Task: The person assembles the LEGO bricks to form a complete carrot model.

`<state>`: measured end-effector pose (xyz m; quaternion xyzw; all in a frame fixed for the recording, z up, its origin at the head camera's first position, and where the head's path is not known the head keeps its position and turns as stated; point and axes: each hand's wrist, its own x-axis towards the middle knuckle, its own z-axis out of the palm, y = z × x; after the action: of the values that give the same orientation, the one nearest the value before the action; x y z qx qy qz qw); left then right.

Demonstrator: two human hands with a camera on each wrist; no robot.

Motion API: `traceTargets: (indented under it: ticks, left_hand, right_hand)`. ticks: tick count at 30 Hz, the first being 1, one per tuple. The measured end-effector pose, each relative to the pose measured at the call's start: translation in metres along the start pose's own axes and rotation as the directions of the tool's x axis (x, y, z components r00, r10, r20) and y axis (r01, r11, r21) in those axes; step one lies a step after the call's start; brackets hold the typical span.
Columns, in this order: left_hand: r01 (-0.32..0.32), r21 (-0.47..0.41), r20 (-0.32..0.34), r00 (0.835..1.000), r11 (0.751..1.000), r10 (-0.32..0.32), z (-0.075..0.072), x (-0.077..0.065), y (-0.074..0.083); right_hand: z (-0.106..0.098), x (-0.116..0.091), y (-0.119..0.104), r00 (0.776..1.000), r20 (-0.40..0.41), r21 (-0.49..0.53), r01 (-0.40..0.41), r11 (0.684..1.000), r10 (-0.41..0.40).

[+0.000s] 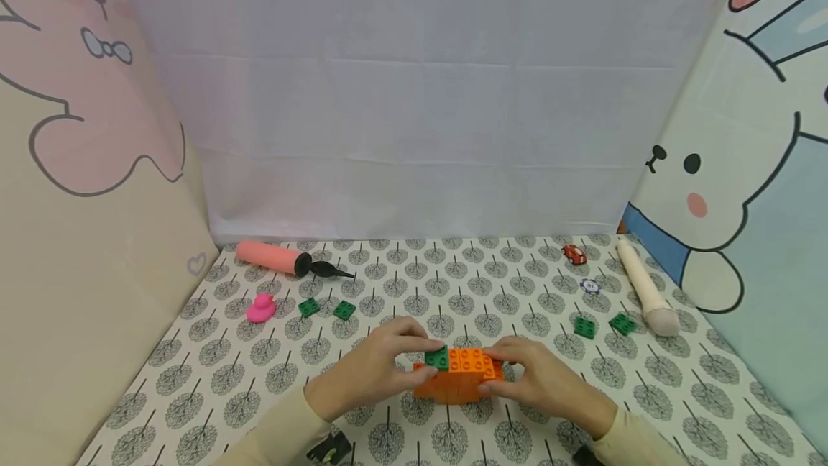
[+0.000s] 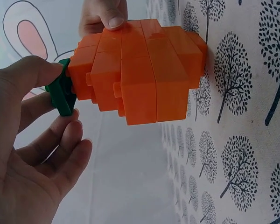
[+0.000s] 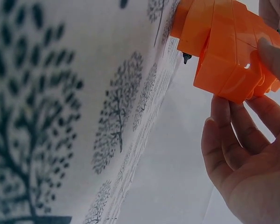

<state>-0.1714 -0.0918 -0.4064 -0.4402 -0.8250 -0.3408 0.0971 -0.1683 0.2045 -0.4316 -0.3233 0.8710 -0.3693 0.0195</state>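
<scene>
An orange toy-brick block build, stepped and wider at its middle, stands on the patterned cloth in front of me. My left hand pinches a green toy brick between thumb and fingers at the build's top left. In the left wrist view that green brick sits slightly tilted against the top studs; whether it is pressed fully down I cannot tell. My right hand grips the build's right side, thumb on the near face and fingers behind, as the right wrist view of the orange build also shows.
Two loose green bricks and a pink duck lie at left, a pink pump behind them. At right are two more green bricks, a poker chip, a red toy car and a cream-coloured stick.
</scene>
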Motion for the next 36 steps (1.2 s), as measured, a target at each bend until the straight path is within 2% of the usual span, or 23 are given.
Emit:
traceTargets:
  ticks: [6, 21, 26, 30, 33, 36]
  left_hand:
    - [0.031, 0.002, 0.008, 0.999, 1.0, -0.031, 0.0, 0.0, 0.001]
    - [0.099, -0.027, 0.075, 0.992, 0.995, -0.097, -0.005, 0.004, 0.003]
    - [0.098, -0.007, 0.081, 0.992, 0.995, -0.097, -0.005, 0.004, 0.003]
    - [0.08, 0.02, 0.072, 0.994, 0.997, -0.081, -0.006, -0.001, -0.001]
    - [0.127, 0.062, 0.064, 0.989, 0.99, -0.131, -0.011, -0.006, -0.011]
    - [0.245, 0.114, 0.056, 0.966, 0.963, -0.253, -0.019, -0.011, -0.03]
  right_hand:
    - [0.001, -0.001, 0.001, 1.0, -0.007, -0.003, 0.005, 1.0, -0.005]
    - [0.001, 0.0, 0.001, 1.0, -0.009, 0.006, 0.003, 1.0, -0.003]
    - [0.0, -0.001, 0.0, 1.0, -0.013, 0.007, -0.002, 1.0, 0.002]
    - [0.001, -0.002, 0.0, 1.0, -0.009, 0.003, -0.006, 1.0, 0.006]
    - [0.001, -0.001, 0.0, 1.0, -0.008, -0.013, -0.012, 1.0, 0.011]
    - [0.0, -0.001, 0.0, 1.0, -0.001, -0.027, -0.019, 0.999, 0.019]
